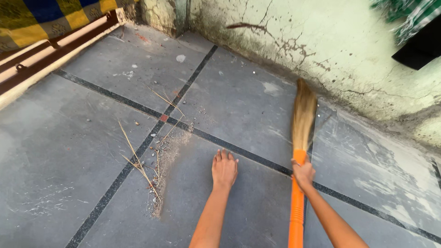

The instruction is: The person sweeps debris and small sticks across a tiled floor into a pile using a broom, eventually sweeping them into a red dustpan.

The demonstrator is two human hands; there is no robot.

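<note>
Broom (301, 151) observed in the head view, held at right of centre, its ribbed orange plastic handle running up from the bottom edge and its straw-coloured grass bristles fanning out just short of the wall base. Bristle tips appear blurred; their contact with the floor cannot be confirmed.

Right hand (303, 173) is wrapped fully around the handle near the point where orange plastic meets the bristle bundle, fingers closed on it. Left hand (224, 169) lies flat, palm down, fingers together and extended, on or just over the floor; it holds nothing. Whether the palm actually touches the surface cannot be told.

Floor (69, 151) consists of large grey stone slabs, matt and dusty, divided by narrow dark inlaid strips that cross near a small red mark. Dirt pile (166, 156), a long ridge of fine brown grit and small pebbles, lies just left of the left hand along one strip. Loose straws (138, 160), thin, dry and pale, are scattered over and beside the ridge.

Wall (349, 41) is pale green plaster, cracked, stained and flaking at its base. Metal-framed cot (41, 55) with a yellow and blue woven covering stands at upper left. Checked green cloth (409, 18) hangs at upper right.
</note>
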